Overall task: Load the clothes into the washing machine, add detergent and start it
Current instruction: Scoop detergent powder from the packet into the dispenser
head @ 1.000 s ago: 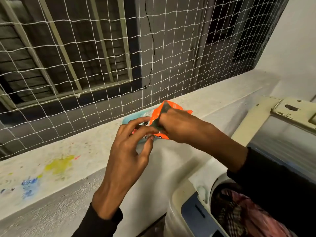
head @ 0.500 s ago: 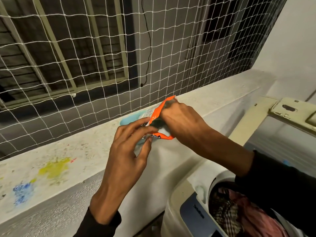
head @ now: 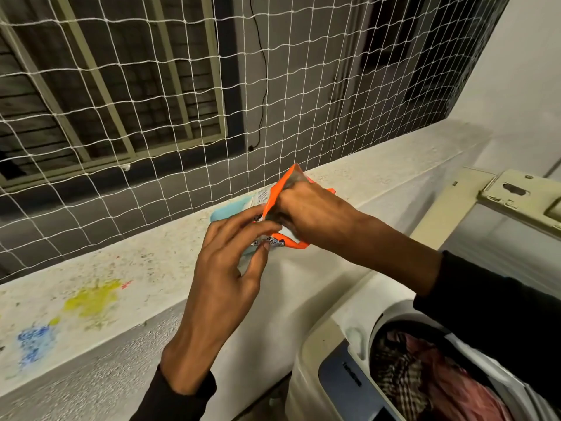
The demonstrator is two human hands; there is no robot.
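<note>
An orange detergent pouch point(head: 277, 189) is held over the concrete ledge point(head: 151, 262). My left hand point(head: 224, 275) pinches the pouch's lower edge between thumb and fingers. My right hand point(head: 306, 214) reaches into the pouch's open mouth, its fingers hidden inside. At the lower right, the top-loading washing machine point(head: 340, 375) stands with its lid point(head: 516, 196) raised. Checked and pink clothes point(head: 425, 375) lie in its drum.
A light blue container point(head: 226, 211) sits on the ledge behind the pouch. White netting point(head: 182, 117) closes the opening above the ledge, with window bars beyond. Yellow and blue paint stains point(head: 91, 299) mark the ledge at left. A white wall rises at right.
The pouch has been raised slightly and its mouth turned more upright. My right hand has pushed deeper into it. My left hand keeps its pinch on the lower edge.
</note>
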